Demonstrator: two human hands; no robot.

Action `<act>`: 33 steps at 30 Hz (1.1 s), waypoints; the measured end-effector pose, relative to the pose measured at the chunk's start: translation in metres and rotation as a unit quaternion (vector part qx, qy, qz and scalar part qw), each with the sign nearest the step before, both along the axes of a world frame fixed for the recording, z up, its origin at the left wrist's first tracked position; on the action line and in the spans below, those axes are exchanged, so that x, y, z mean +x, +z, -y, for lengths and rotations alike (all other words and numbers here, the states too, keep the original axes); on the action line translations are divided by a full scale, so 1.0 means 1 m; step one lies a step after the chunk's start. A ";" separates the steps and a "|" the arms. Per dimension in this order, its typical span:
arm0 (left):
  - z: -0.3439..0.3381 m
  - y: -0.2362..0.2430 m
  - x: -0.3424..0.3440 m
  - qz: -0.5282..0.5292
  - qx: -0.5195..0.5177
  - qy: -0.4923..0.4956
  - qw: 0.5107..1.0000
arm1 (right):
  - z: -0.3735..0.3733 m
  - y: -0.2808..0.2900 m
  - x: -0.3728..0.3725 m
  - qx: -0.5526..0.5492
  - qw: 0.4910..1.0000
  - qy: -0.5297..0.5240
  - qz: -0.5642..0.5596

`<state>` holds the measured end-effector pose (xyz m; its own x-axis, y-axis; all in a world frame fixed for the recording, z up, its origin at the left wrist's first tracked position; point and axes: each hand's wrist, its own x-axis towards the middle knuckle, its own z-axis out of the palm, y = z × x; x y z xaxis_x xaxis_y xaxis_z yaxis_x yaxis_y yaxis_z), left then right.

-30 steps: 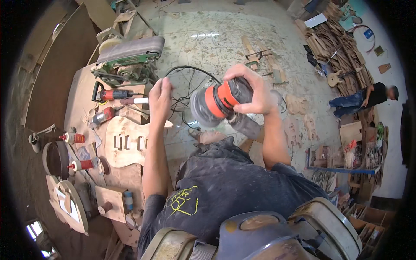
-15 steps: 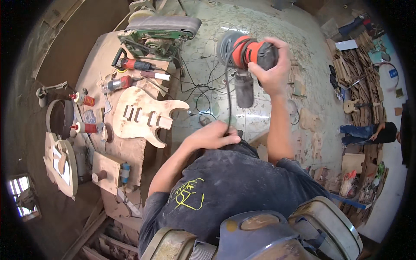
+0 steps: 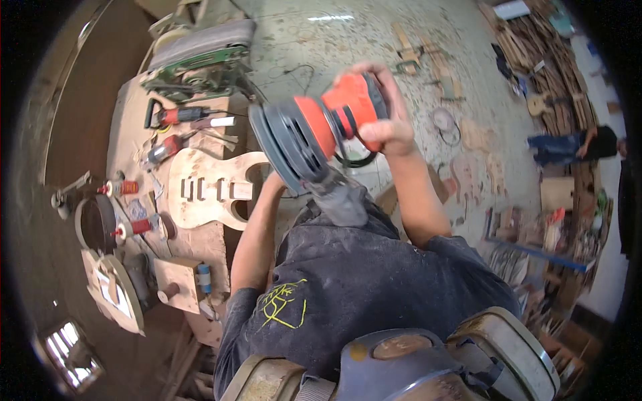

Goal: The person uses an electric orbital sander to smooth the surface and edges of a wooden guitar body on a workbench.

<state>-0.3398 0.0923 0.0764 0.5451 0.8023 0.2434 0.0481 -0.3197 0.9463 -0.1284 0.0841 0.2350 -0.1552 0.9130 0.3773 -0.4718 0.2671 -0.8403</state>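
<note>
Closest in, a respirator (image 3: pixel 388 364) rides above a dusty dark T-shirt (image 3: pixel 374 281), and just beyond it, up comes the main piece: an orange-and-black random orbital sander (image 3: pixel 313 127), tipped on its side in mid-air in front of the torso. The step in hand looks like handling the tool off the work; the next move calls for a firm grip, the black cord (image 3: pixel 361 161) kept free, and the pad (image 3: pixel 275 147) squared before it meets any wood.

The right hand (image 3: pixel 396 113) has it, wrapped around the motor housing, fingers over the top, thumb clamped on the near side, elbow bent and forearm rising. The left forearm (image 3: pixel 254 230) angles up and inward, but the left hand is lost behind the sander; can't tell whether it grips or touches anything. The grey dust canister (image 3: pixel 340 200) hangs toward the shirt.

Out to the left, a pale electric-guitar body (image 3: pixel 210 172) lies on the workbench (image 3: pixel 200 246), a red-and-grey drill (image 3: pixel 164 152) near it. Further off stands a belt sander (image 3: pixel 200 53); away right, another person (image 3: pixel 578 144) beside stacked timber (image 3: pixel 562 73).
</note>
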 end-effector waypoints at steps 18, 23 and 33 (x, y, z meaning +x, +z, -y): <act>0.082 -0.021 0.008 0.300 -0.466 0.046 0.831 | 0.105 -0.143 -0.036 -0.356 0.904 -0.172 -0.161; 0.108 -0.045 -0.042 0.338 -0.472 0.009 0.814 | 0.128 -0.171 0.023 -0.319 0.941 0.087 -0.073; 0.133 -0.052 -0.080 0.306 -0.506 0.025 0.806 | 0.196 -0.352 0.137 -0.459 0.484 0.041 0.744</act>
